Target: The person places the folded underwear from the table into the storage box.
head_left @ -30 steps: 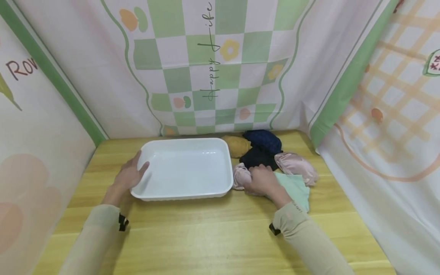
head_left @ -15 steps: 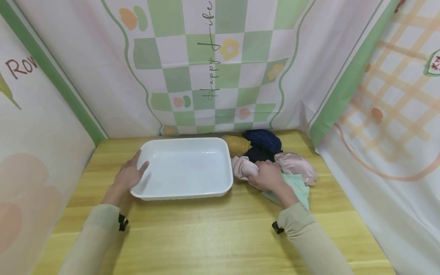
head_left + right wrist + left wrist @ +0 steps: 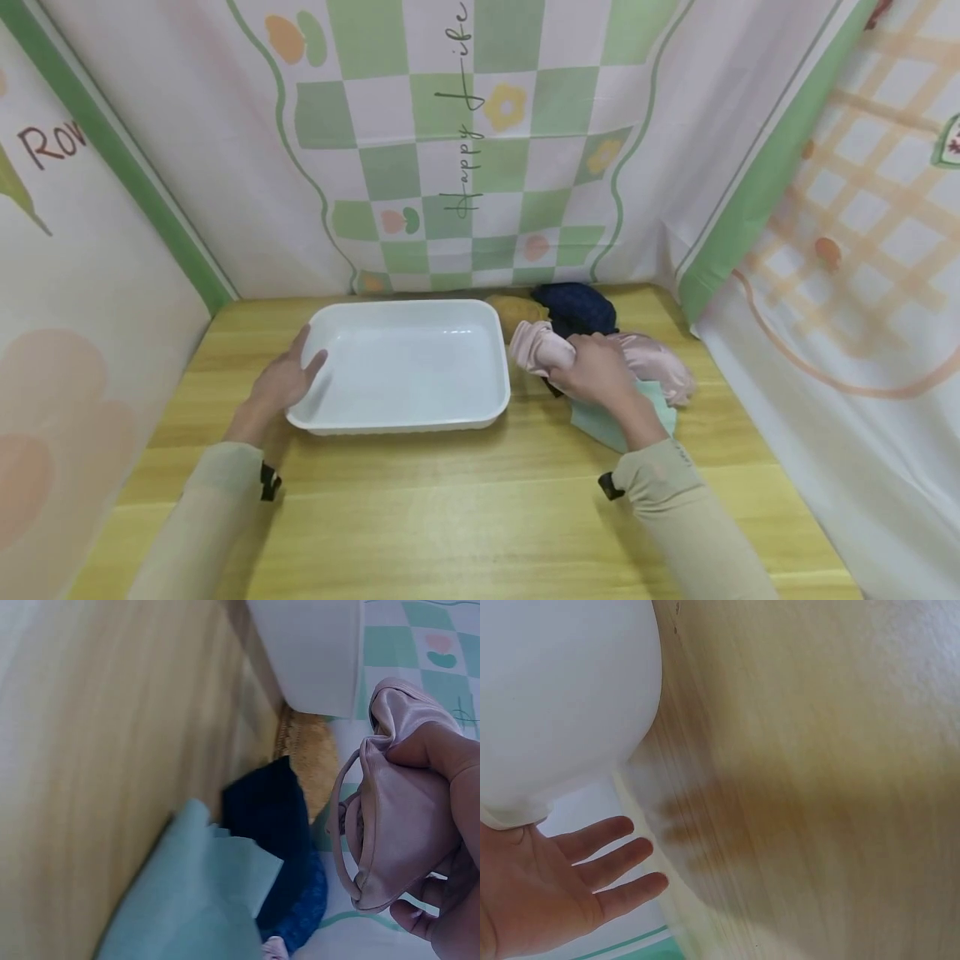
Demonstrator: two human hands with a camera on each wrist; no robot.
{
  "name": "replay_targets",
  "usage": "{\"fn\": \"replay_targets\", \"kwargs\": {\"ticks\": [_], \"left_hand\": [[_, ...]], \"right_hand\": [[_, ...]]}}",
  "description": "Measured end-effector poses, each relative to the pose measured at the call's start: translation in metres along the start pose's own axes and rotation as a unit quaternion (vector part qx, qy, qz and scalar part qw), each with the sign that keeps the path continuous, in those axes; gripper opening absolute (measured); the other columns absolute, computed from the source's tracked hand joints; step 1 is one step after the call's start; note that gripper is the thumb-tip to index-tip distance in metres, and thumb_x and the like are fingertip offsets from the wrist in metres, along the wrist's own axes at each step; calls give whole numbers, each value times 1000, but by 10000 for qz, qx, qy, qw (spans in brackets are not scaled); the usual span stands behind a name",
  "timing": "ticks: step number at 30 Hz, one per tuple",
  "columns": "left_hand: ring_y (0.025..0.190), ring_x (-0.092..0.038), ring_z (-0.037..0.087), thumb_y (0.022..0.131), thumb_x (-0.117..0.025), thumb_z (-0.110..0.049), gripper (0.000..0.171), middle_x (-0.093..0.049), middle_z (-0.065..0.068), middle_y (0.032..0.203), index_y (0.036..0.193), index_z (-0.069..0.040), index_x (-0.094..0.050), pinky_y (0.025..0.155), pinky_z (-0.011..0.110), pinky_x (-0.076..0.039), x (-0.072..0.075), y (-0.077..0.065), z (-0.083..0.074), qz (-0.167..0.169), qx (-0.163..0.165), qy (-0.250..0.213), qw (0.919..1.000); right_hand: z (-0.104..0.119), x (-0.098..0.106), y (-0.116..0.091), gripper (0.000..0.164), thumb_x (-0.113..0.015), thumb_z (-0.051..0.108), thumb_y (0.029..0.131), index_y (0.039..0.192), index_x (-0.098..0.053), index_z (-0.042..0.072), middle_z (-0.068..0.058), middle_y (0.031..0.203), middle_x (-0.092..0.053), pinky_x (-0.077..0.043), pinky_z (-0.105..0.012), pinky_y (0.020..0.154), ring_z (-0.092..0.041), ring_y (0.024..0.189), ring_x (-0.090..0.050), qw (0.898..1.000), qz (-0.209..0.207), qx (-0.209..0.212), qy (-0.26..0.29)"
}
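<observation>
"Head view first: what are we standing around?"

"A table [image 3: 435,517] with yellowish wood grain, boxed in by printed cloth [image 3: 90,400]. The backdrop [image 3: 476,142] has green and white checks and reads 'Happy Life' sideways; the right-hand curtain [image 3: 862,233] carries a peach lattice."

"And on the table?"

"A white tray [image 3: 397,367], with fabric pieces bunched by its right end: mustard cloth [image 3: 513,310], navy cloth [image 3: 576,304], a shiny pink bundle [image 3: 663,367], mint cloth [image 3: 596,425]."

"What's the right hand [image 3: 600,375] got?"

"A pale pink garment [image 3: 542,348], pinched between thumb and curled fingers, held up above the other fabrics, just beside the tray. From the right wrist it looks satiny, softly creased, with a thin strap [image 3: 335,832] looping along one edge."

"And the left?"

"The left hand [image 3: 281,383] lies against the tray's left end, thumb over the rim; from the left wrist, three fingers [image 3: 619,862] show straight and spread, gripping nothing."
</observation>
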State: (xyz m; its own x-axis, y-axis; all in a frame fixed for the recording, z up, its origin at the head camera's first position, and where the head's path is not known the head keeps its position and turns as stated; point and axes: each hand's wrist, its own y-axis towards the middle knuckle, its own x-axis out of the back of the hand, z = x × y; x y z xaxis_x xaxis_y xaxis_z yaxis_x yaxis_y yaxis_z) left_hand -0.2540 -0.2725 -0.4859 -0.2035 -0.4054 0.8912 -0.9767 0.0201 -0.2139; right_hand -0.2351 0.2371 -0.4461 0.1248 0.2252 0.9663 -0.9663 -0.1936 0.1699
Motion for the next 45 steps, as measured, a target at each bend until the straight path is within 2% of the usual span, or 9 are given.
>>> {"fn": "replay_targets", "kwargs": {"ticks": [4, 11, 21, 32, 36, 40, 45], "left_hand": [[128, -44, 61, 98, -6, -71, 85, -28, 40, 152, 158, -17, 20, 104, 67, -42, -1, 0, 2, 19, -27, 18, 10000], [127, -45, 61, 96, -5, -74, 87, -29, 41, 152, 158, -18, 21, 105, 67, -41, -2, 0, 3, 27, -67, 28, 10000], [124, -48, 62, 100, -8, -69, 83, -31, 43, 149, 158, -17, 20, 102, 67, -43, -2, -1, 0, 6, -96, 22, 10000], [125, -46, 63, 100, -9, -69, 84, -30, 42, 150, 159, -15, 18, 102, 68, -43, -2, -4, -1, -10, -58, -77, 10000], [127, -43, 64, 100, -9, -69, 84, -29, 42, 151, 159, -16, 18, 103, 68, -42, -3, -2, 0, -3, -19, -97, 10000], [127, -43, 64, 100, -9, -69, 83, -29, 41, 151, 159, -17, 18, 102, 68, -42, -3, -1, 1, -18, -11, -99, 9999], [125, -45, 63, 99, -8, -70, 84, -30, 42, 150, 159, -16, 18, 101, 67, -43, -2, -2, 0, -8, -25, -100, 9999]], "right_hand": [[4, 10, 1, 42, -71, 50, 78, 91, -65, 10, -8, 83, -66, -44, -52, 79, -32, 84, -58, 9999, -77, 45, 51], [19, 24, 4, 41, -71, 49, 76, 92, -67, 12, -6, 84, -68, -45, -51, 78, -31, 84, -60, 9992, -288, 249, 127], [45, 37, 10, 44, -71, 52, 78, 99, -66, 13, -4, 89, -68, -42, -50, 88, -28, 90, -58, 9988, -13, 347, 345], [69, 34, 17, 38, -73, 48, 77, 92, -67, 14, -2, 83, -68, -46, -49, 83, -27, 85, -59, 9957, -274, 815, 342], [79, 29, 23, 33, -74, 47, 75, 82, -63, 17, 1, 77, -65, -49, -48, 76, -24, 79, -61, 9940, -323, 1012, 246], [91, 24, 28, 32, -75, 46, 72, 75, -61, 18, 2, 71, -62, -50, -44, 70, -23, 74, -61, 9929, -243, 1155, 161], [105, 17, 33, 33, -76, 45, 72, 75, -60, 16, 2, 71, -62, -50, -41, 74, -23, 74, -60, 9899, -117, 1408, 140]]}}
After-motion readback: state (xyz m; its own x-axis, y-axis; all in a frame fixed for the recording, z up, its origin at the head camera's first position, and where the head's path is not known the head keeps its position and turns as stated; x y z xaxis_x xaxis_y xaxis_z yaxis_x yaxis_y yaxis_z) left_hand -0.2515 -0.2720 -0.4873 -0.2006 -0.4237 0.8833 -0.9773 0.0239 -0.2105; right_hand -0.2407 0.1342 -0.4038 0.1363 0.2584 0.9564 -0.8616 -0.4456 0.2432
